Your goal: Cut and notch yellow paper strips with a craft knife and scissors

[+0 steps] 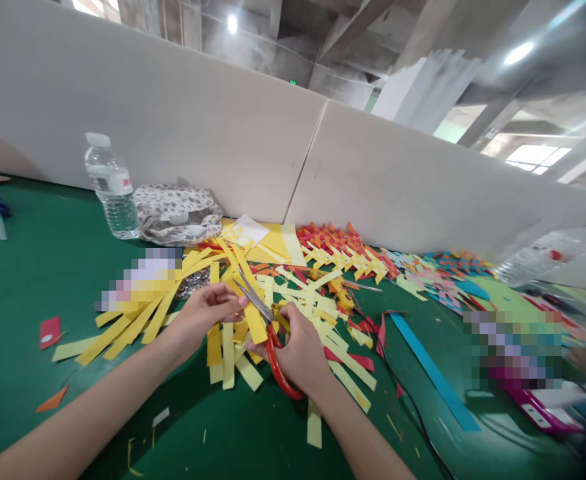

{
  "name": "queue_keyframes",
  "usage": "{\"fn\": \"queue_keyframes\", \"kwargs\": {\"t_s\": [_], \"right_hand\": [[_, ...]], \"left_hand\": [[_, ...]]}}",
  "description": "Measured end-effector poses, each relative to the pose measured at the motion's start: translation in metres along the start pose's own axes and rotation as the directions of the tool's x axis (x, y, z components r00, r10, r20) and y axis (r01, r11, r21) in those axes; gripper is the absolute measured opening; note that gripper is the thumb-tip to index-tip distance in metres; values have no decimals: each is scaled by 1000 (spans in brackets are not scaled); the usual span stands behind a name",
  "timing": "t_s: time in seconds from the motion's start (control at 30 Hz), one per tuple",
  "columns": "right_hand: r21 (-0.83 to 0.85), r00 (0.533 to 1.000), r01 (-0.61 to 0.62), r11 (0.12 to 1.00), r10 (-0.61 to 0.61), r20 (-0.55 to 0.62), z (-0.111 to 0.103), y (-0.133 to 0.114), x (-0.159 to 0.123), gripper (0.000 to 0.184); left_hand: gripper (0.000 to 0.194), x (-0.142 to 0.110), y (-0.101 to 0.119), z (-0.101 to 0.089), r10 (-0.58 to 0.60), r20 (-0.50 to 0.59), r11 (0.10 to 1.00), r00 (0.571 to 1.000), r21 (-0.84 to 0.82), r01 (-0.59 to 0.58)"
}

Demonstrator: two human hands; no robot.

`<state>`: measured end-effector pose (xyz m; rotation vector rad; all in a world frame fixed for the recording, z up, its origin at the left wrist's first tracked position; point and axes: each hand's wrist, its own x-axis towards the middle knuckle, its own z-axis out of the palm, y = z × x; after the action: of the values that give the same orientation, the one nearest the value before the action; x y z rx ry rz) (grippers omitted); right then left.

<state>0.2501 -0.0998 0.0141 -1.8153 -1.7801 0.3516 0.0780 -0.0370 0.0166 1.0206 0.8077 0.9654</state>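
Note:
My right hand grips red-handled scissors, blades open and pointing up-left. My left hand pinches a yellow paper strip that lies between the blades. Both hands hover over a heap of yellow paper strips on the green table.
A water bottle and a patterned cloth pouch stand at the back left by the white partition. Folded coloured paper shapes line the partition. A blue strip, a black cable and a lying bottle are on the right.

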Motion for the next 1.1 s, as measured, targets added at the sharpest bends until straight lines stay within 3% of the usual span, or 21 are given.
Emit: {"fn": "queue_keyframes", "kwargs": {"t_s": [0.23,0.37,0.47,0.53,0.6,0.73,0.8,0.87,0.9,0.97,1.1], "right_hand": [[195,999,-37,980,43,-27,-1,2,2,38],[370,987,-113,922,147,-64,-7,-2,5,32],[461,967,-149,875,225,-116,-10,-2,8,31],[483,958,-163,861,254,-130,-11,0,10,32],[492,958,-177,853,263,-112,-12,1,11,30],[509,956,-208,835,283,-74,-11,2,11,30],[513,954,-220,830,293,-66,-11,1,10,31],[512,950,-232,827,305,-62,-9,2,11,33],[512,949,-234,827,308,-63,-8,2,11,33],[506,948,-236,829,312,-69,-6,4,11,34],[505,954,-206,838,288,-89,-2,7,10,33]], "left_hand": [[21,0,7,-2,14,-38,998,999,65,-11],[27,3,8,-11,64,-24,940,998,336,-52],[38,3,4,-15,108,79,725,991,675,-134],[40,2,1,-14,151,204,524,967,813,-253],[41,1,0,-16,208,230,302,951,910,-286],[48,6,7,-29,280,92,-59,956,995,-79],[47,10,13,-38,382,58,-140,922,990,-4],[40,14,17,-45,478,83,-191,874,981,12],[35,15,18,-47,484,92,-205,870,979,11],[32,16,19,-48,435,51,-160,899,987,22],[41,16,15,-46,283,-76,34,956,997,69]]}}
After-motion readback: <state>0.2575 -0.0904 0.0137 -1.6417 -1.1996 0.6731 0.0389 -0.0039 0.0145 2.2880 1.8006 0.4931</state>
